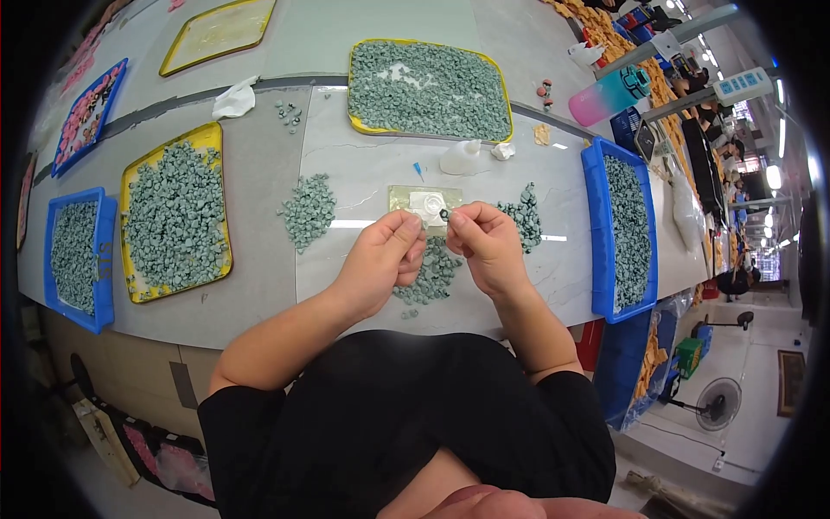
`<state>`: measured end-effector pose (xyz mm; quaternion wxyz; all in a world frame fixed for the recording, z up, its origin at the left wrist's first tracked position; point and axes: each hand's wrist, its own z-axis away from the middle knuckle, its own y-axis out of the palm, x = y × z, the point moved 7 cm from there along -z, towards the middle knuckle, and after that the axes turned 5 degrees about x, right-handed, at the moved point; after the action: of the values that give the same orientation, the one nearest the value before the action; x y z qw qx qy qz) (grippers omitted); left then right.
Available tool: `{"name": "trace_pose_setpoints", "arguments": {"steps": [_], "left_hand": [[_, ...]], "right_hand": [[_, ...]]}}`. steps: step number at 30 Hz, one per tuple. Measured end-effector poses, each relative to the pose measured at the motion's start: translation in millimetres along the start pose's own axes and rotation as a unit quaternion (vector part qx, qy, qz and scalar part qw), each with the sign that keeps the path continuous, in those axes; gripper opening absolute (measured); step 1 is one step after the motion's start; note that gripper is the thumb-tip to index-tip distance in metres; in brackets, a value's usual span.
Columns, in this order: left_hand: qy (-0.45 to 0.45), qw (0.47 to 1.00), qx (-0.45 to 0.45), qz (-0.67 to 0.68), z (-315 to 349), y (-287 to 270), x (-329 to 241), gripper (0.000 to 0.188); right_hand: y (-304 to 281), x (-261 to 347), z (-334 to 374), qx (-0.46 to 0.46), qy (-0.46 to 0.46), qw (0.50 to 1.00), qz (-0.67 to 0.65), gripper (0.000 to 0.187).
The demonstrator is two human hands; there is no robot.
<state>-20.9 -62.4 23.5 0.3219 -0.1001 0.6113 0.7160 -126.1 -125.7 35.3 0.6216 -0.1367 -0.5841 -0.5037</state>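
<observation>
We judge the step in hand to be close handling of a single piece. Our right hand [489,246] has its grip clamped, thumb against forefinger, on a small dark piece [444,214], which sits between the two hands, over the right part of a clear, pale greenish block [400,198]. Our left hand [380,259] has thumb and forefinger together, just left of it; we cannot tell whether anything thin is pinched there. The next move, as we read it, calls for steady wrists and light fingertip pressure, since the piece is tiny and easily dropped.

The block looks glossy and flat, with a whitish round form [431,203] on top. Near our hands, a loose heap of grey-green pieces [428,281] lies on the table [259,268]; they look small, knobbly and rounded, perhaps hard. The heap on the left [309,210] looks paler than the darker-flecked one on the right [529,216]. Beyond the block stand a translucent, soft-looking bottle [461,158] and a slim blue tip [419,169]. The tabletop is smooth, grey and faintly veined, with shiny reflections.
</observation>
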Motion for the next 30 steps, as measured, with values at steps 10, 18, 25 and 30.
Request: {"name": "trace_pose_setpoints", "arguments": {"steps": [10,18,25,30], "left_hand": [[-0.041,0.996,0.036,0.068,3,5,4,0.017],[-0.029,0.996,0.042,0.071,6,8,3,0.015],[0.100,0.986,0.002,-0.132,13,7,-11,0.016],[0.134,0.961,-0.016,-0.243,13,7,-17,0.019]], "right_hand": [[44,46,29,0.032,-0.467,0.730,0.499,0.021],[60,48,42,0.059,-0.524,0.627,0.573,0.025],[48,43,33,0.054,-0.447,0.772,0.449,0.023],[47,44,34,0.053,-0.432,0.780,0.449,0.024]]}}
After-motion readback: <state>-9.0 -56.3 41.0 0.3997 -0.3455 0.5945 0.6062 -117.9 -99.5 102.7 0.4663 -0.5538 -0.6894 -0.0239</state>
